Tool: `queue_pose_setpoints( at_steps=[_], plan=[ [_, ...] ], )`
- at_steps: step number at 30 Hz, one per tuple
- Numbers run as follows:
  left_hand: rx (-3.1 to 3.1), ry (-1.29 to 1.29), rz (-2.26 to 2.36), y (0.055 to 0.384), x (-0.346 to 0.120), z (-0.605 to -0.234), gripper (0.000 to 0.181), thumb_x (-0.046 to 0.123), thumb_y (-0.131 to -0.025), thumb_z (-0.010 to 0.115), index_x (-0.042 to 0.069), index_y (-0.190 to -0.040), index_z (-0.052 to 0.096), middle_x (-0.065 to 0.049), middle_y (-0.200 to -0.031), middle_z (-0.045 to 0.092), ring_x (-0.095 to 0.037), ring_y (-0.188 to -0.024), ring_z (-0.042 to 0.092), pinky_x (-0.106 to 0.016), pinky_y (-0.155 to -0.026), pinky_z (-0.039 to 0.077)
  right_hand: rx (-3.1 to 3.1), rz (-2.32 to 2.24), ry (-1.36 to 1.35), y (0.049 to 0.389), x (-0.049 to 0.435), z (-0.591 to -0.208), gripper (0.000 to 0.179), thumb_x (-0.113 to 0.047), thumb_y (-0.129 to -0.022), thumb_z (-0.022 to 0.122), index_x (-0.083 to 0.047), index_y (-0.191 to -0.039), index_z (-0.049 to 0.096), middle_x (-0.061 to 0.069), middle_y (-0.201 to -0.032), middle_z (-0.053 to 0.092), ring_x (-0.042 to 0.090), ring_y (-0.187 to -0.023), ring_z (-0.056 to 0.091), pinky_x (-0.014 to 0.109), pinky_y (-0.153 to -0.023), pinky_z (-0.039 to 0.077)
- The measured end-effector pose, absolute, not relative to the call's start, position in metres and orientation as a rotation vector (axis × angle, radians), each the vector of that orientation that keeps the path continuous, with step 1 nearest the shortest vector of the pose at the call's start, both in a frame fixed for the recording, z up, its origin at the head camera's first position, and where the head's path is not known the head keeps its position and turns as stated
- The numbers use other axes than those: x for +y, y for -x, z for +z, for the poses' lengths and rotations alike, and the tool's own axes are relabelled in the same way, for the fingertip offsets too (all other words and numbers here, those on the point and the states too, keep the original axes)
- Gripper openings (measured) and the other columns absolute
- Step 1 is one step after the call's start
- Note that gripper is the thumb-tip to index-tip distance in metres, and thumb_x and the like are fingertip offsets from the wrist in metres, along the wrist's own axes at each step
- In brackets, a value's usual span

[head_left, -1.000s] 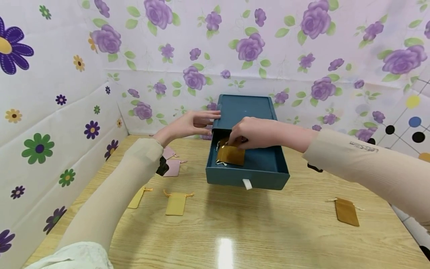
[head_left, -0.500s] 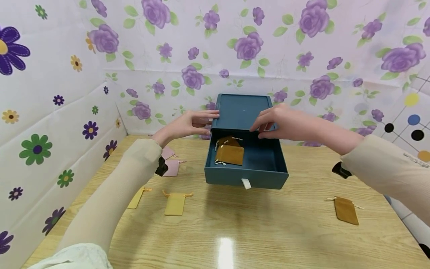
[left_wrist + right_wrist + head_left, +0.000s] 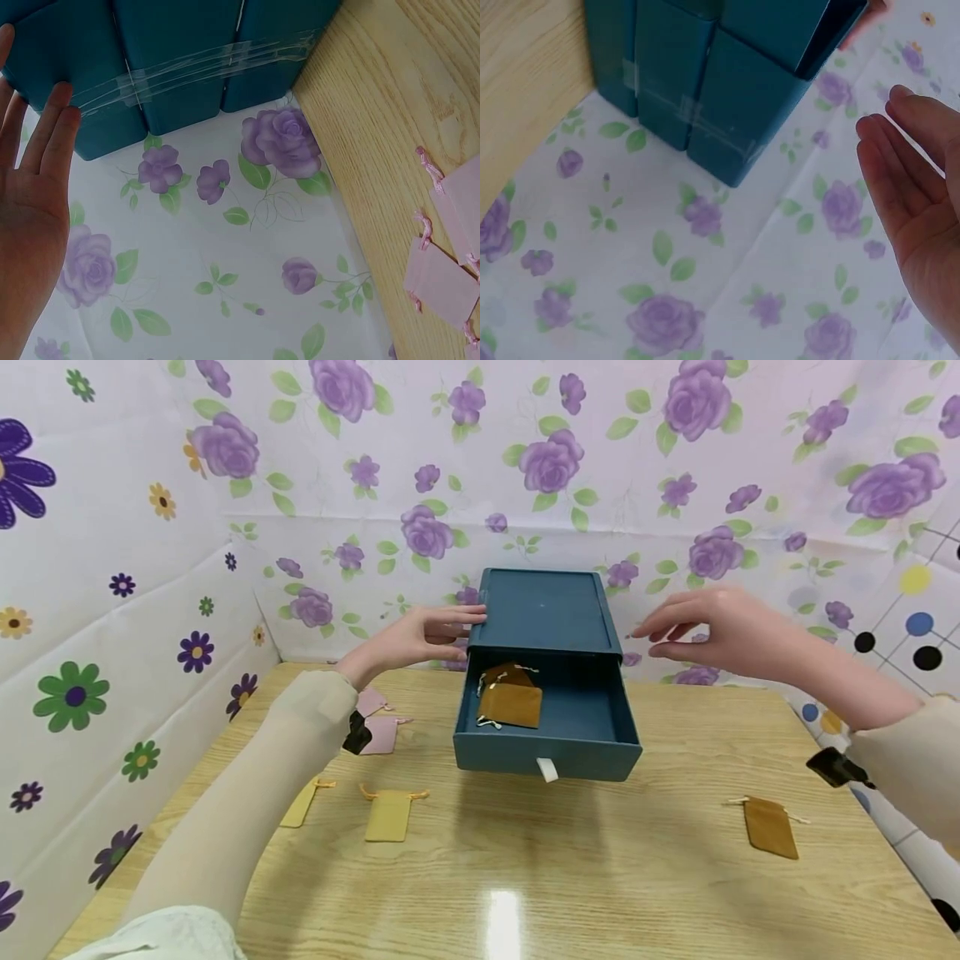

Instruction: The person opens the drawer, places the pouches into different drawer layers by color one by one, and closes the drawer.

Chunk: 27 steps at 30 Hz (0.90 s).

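- Your right hand [image 3: 720, 631] was down among the pouches a second ago; it is now out past the right side of the blue plastic drawer cabinet [image 3: 547, 606], apart from it
- Its fingers are lightly bent, with a gap to the thumb, and have hold of nothing
- Your left hand [image 3: 416, 639] has stayed at the cabinet's left edge, fingers fairly straight and fingertips on or right against the side, gripping nothing; you seem to be steadying the cabinet with it
- In the left part of the pulled-out blue top drawer [image 3: 502, 752], a flat brown cloth pouch with pale drawstrings [image 3: 515, 706] partly overlaps a second brown pouch [image 3: 498, 675] behind it; both look much as they did when your hand was over them
- So, as I judge it, both pouches are let go and your right hand is free
- A third brown pouch [image 3: 771, 828] lies on the pale wooden table [image 3: 615, 868], well to the right of the drawer
- To the left lie mustard-yellow cloth pouches [image 3: 387, 816] and pink cloth pouches [image 3: 380, 735], none of them touched
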<state>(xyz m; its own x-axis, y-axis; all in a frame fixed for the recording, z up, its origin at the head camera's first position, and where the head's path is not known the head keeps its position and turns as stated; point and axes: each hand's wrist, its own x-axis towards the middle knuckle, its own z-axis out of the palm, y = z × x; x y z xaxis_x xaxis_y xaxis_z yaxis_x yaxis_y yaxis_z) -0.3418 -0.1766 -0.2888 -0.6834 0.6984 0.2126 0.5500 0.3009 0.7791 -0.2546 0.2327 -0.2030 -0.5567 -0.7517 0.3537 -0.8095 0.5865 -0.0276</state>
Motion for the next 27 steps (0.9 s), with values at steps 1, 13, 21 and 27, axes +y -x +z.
queue_pose_setpoints(
  at_steps=[1, 13, 21, 27],
  plan=[
    [2.395, -1.162, 1.329, 0.341, -0.176, -0.289, 0.057, 0.004, -0.095, 0.064, 0.012, -0.148, 0.047, -0.003, -0.163, 0.032, -0.034, -0.142, 0.045, -0.048, -0.113, 0.043, -2.509, 0.27, -1.26, 0.254, 0.238, -0.205, 0.034, -0.003, -0.081, 0.079, -0.019, -0.11, 0.075, -0.004, -0.102, 0.076, 0.006, -0.078, 0.069, 0.017, -0.063, 0.055],
    [2.401, -1.152, 1.329, 0.344, -0.177, -0.29, 0.057, 0.004, -0.095, 0.063, 0.016, -0.149, 0.047, 0.001, -0.163, 0.032, -0.031, -0.142, 0.045, -0.044, -0.113, 0.044, -2.5, 0.316, -1.035, 0.241, 0.302, -0.242, 0.044, 0.003, -0.072, 0.083, -0.02, -0.109, 0.076, -0.001, -0.103, 0.076, -0.007, -0.082, 0.064, 0.004, -0.068, 0.048],
    [2.381, -1.155, 1.34, 0.345, -0.178, -0.292, 0.057, 0.001, -0.096, 0.062, 0.015, -0.149, 0.047, 0.001, -0.163, 0.031, -0.031, -0.143, 0.044, -0.048, -0.114, 0.042, -2.595, 0.297, -0.831, 0.227, 0.327, -0.27, 0.037, -0.006, -0.077, 0.082, -0.023, -0.109, 0.075, -0.003, -0.104, 0.076, 0.005, -0.078, 0.069, 0.009, -0.064, 0.05],
    [2.392, -1.14, 1.336, 0.345, -0.177, -0.291, 0.057, 0.0, -0.095, 0.062, 0.016, -0.149, 0.047, 0.002, -0.163, 0.032, -0.03, -0.143, 0.045, -0.046, -0.114, 0.043, -2.655, 0.289, -0.762, 0.219, 0.343, -0.292, 0.034, -0.01, -0.08, 0.08, -0.022, -0.111, 0.074, 0.0, -0.106, 0.075, 0.003, -0.077, 0.069, 0.018, -0.06, 0.053]
  ],
)
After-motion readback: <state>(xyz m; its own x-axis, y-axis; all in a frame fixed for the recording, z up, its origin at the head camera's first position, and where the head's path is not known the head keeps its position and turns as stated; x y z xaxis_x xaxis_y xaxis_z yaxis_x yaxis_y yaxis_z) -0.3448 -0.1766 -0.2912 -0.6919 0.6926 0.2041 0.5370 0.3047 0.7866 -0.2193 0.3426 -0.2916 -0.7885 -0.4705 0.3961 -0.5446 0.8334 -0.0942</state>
